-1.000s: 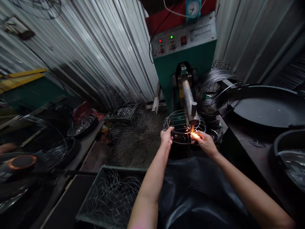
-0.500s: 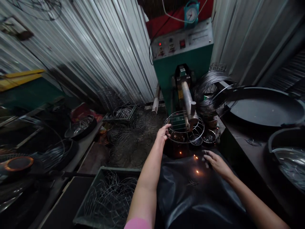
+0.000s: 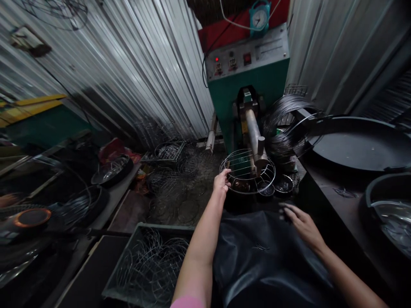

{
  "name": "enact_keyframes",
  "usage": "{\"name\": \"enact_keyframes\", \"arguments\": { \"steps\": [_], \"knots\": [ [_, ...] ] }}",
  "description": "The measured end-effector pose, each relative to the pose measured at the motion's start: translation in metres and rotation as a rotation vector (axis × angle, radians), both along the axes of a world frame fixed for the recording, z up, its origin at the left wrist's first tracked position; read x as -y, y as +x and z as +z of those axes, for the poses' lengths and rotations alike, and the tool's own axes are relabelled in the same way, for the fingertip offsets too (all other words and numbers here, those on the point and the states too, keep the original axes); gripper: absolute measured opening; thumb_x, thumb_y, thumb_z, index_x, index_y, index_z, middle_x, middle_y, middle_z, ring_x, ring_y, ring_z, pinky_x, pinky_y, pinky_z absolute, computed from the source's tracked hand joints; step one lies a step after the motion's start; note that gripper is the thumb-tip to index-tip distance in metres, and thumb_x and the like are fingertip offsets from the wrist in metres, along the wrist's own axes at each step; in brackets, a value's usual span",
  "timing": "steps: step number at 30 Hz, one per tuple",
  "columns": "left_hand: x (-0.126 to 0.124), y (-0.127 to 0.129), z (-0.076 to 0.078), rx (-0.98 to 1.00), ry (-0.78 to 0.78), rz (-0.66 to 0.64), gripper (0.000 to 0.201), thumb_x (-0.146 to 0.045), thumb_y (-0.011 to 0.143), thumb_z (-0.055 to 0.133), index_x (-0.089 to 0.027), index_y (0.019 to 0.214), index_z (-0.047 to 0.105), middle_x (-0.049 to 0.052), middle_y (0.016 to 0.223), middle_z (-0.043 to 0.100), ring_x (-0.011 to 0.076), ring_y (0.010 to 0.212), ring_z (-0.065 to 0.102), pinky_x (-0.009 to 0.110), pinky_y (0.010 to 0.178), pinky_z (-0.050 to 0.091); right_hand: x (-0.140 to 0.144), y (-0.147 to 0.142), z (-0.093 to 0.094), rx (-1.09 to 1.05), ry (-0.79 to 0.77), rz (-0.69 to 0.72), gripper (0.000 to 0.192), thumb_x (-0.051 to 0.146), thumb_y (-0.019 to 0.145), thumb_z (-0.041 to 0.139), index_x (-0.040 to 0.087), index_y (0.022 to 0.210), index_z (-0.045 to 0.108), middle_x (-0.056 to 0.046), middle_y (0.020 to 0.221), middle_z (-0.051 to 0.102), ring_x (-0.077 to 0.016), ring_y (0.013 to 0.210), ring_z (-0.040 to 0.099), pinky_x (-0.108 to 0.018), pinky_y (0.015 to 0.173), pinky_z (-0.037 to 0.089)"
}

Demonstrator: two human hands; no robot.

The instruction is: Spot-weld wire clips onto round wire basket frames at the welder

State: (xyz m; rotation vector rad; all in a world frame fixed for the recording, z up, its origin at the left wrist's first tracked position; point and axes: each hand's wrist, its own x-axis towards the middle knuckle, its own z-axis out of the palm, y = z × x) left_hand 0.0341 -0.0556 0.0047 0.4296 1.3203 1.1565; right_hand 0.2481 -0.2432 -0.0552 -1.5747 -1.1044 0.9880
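Note:
A round wire basket frame sits around the metal arm of a green welding machine. My left hand grips the frame's near-left rim. My right hand rests lower, fingers spread, on a black apron over my lap, holding nothing that I can see. No sparks show at the electrode.
A green crate of wire rings stands at my lower left. Finished wire frames lie piled on the floor. Coiled wire and a large dark pan sit to the right. Small metal bowls stand under the frame.
Sparks flew at the frame's rim a second ago while both hands held it. My right hand has since let go and dropped to the apron; the sparks have died out.

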Motion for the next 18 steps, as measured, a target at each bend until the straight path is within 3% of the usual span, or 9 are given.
{"name": "enact_keyframes", "arguments": {
  "steps": [2, 4, 10, 18],
  "knots": [
    [0.008, 0.005, 0.001, -0.013, 0.022, 0.031, 0.030, -0.023, 0.053, 0.073, -0.017, 0.060, 0.044, -0.010, 0.046, 0.028, 0.0015, 0.036, 0.024, 0.017, 0.033, 0.015, -0.023, -0.023, 0.025, -0.153, 0.105, 0.052, 0.049, 0.054, 0.078, 0.055, 0.018, 0.109, 0.064, -0.009, 0.090, 0.070, -0.0231, 0.078, 0.066, -0.035, 0.068, 0.054],
    [0.015, 0.010, 0.001, -0.016, 0.033, 0.053, 0.032, -0.025, 0.052, 0.074, -0.017, 0.063, 0.045, -0.009, 0.048, 0.031, 0.0021, 0.037, 0.027, 0.017, 0.034, 0.017, -0.046, -0.041, 0.039, -0.205, 0.177, 0.110, 0.044, 0.053, 0.078, 0.057, 0.019, 0.104, 0.065, -0.008, 0.090, 0.069, -0.0216, 0.075, 0.066, -0.031, 0.062, 0.054],
    [0.025, 0.019, 0.000, 0.015, 0.096, 0.105, 0.034, -0.023, 0.053, 0.072, -0.018, 0.072, 0.045, -0.011, 0.048, 0.032, 0.0022, 0.034, 0.026, 0.018, 0.033, 0.019, -0.080, -0.056, 0.031, -0.094, 0.130, 0.133, 0.034, 0.046, 0.075, 0.058, 0.017, 0.089, 0.066, -0.004, 0.064, 0.066, -0.0190, 0.056, 0.062, -0.026, 0.042, 0.047],
    [0.028, 0.029, 0.000, 0.025, 0.161, 0.162, 0.035, -0.024, 0.052, 0.072, -0.017, 0.076, 0.047, -0.009, 0.051, 0.041, 0.0036, 0.036, 0.033, 0.017, 0.032, 0.021, -0.082, -0.056, 0.039, -0.077, 0.184, 0.045, 0.028, 0.041, 0.077, 0.053, 0.017, 0.088, 0.063, -0.005, 0.072, 0.067, -0.0199, 0.061, 0.064, -0.026, 0.044, 0.048]
  ]
}}
